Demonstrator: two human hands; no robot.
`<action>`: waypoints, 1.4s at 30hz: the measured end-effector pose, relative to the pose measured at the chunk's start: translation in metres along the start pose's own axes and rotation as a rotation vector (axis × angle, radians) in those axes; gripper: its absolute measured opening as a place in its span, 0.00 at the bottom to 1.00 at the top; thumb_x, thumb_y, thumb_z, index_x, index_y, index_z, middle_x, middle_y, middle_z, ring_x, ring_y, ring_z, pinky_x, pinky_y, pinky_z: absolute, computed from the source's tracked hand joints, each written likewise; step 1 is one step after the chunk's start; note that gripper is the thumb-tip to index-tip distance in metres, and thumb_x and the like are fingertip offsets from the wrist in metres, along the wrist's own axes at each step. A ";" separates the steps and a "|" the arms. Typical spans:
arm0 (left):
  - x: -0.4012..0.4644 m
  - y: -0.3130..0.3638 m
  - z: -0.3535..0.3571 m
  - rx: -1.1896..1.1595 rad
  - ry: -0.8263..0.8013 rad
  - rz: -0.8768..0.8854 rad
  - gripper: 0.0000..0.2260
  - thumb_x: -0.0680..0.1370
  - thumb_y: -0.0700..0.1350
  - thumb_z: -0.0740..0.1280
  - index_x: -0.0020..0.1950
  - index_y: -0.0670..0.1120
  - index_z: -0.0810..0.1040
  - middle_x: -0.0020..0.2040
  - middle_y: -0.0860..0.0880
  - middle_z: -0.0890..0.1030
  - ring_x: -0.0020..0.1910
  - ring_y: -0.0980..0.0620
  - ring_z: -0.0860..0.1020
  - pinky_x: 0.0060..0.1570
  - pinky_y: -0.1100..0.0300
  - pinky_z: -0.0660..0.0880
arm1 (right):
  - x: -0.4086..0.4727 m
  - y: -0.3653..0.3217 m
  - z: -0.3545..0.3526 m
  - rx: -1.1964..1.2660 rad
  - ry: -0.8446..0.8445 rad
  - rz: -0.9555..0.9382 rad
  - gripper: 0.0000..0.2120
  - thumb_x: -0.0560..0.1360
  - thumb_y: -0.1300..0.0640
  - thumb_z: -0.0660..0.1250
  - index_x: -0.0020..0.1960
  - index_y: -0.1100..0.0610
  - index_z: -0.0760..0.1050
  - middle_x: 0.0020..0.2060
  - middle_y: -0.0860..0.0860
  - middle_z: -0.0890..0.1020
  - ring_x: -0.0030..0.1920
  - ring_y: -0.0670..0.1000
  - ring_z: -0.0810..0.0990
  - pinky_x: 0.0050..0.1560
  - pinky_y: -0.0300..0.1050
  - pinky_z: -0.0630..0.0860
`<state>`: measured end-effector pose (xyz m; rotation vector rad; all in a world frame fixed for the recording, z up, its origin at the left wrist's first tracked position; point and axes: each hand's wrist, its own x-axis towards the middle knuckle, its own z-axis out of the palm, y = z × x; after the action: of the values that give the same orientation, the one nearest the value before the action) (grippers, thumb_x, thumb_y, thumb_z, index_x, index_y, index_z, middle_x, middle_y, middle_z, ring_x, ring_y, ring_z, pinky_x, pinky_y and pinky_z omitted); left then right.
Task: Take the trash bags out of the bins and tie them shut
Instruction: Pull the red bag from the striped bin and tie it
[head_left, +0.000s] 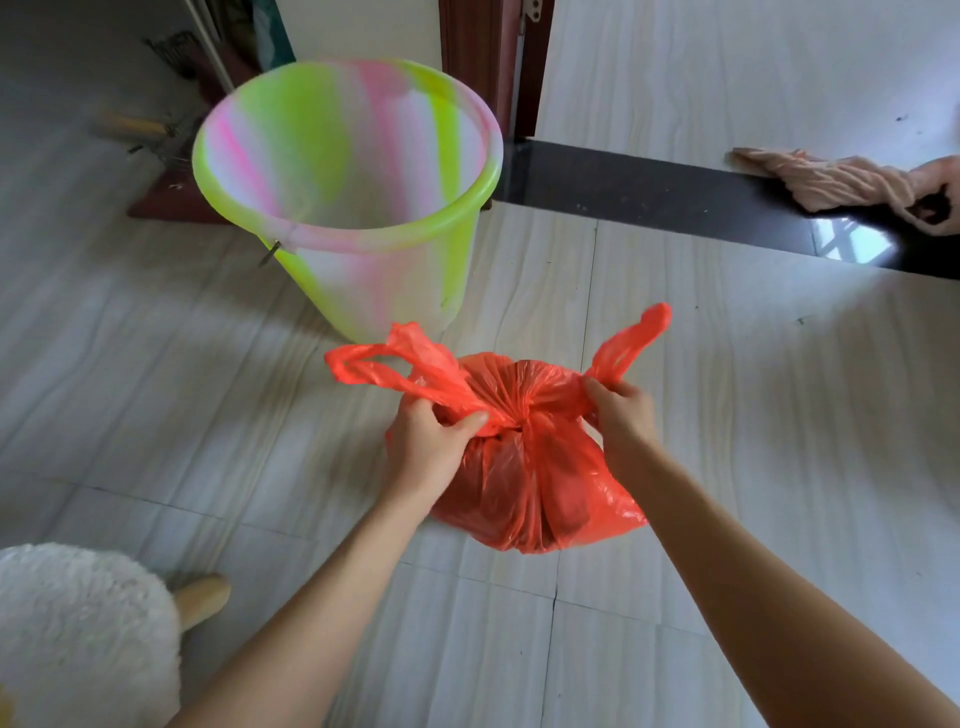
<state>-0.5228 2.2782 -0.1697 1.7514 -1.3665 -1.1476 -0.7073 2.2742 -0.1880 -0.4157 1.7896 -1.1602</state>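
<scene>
two bare forearms reach in from the bottom edge, and between them a full red bag sits on the tiled floor, out of the bin. that bin, streaked green and pink, stands unlined at about 11 o'clock from the bag, just beside it; one red handle loop reaches almost to its base.

the step in hand looks like the tying: the bag's mouth is gathered into a pleated neck at its top centre, and each handle is pulled away from that neck. the left hand has thumb and fingers curled tight round the handle that runs out toward 10 o'clock, gripping it right next to the gather. the right hand is closed on the root of the other handle, whose loose end sticks up toward 1 o'clock. whether one crossing is already cinched at the neck cannot be told for sure, though the plastic is bunched hard there.

judging from this, the next move calls for crossing the two handles over the neck, tucking one under, and pulling both outward to 9 and 3 o'clock. thin plastic like this could stretch or tear if jerked.

a fluffy white stool sits at 8 o'clock, and a pink cloth lies at 2 o'clock.
</scene>
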 end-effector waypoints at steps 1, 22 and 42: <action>0.000 0.003 0.002 0.120 0.068 0.073 0.22 0.66 0.49 0.71 0.56 0.39 0.78 0.56 0.41 0.81 0.57 0.43 0.78 0.59 0.50 0.73 | -0.004 -0.002 0.003 -0.030 0.022 -0.110 0.07 0.75 0.63 0.60 0.43 0.61 0.76 0.31 0.52 0.75 0.31 0.47 0.74 0.39 0.43 0.73; 0.007 0.008 0.002 -0.159 0.074 -0.114 0.10 0.77 0.49 0.56 0.37 0.49 0.71 0.24 0.45 0.74 0.30 0.40 0.76 0.42 0.52 0.73 | -0.016 0.007 0.005 0.199 -0.117 0.286 0.14 0.76 0.68 0.53 0.37 0.61 0.71 0.22 0.52 0.77 0.26 0.50 0.77 0.28 0.40 0.75; -0.011 0.021 0.024 0.959 -0.223 0.255 0.34 0.72 0.65 0.60 0.66 0.39 0.62 0.61 0.41 0.72 0.56 0.38 0.77 0.51 0.49 0.72 | -0.023 -0.029 -0.018 0.195 -0.298 -0.103 0.09 0.76 0.61 0.62 0.38 0.55 0.77 0.33 0.49 0.75 0.31 0.44 0.73 0.34 0.40 0.68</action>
<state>-0.5544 2.2835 -0.1587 1.9739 -2.4631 -0.5612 -0.7160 2.2852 -0.1493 -0.5391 1.3987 -1.2595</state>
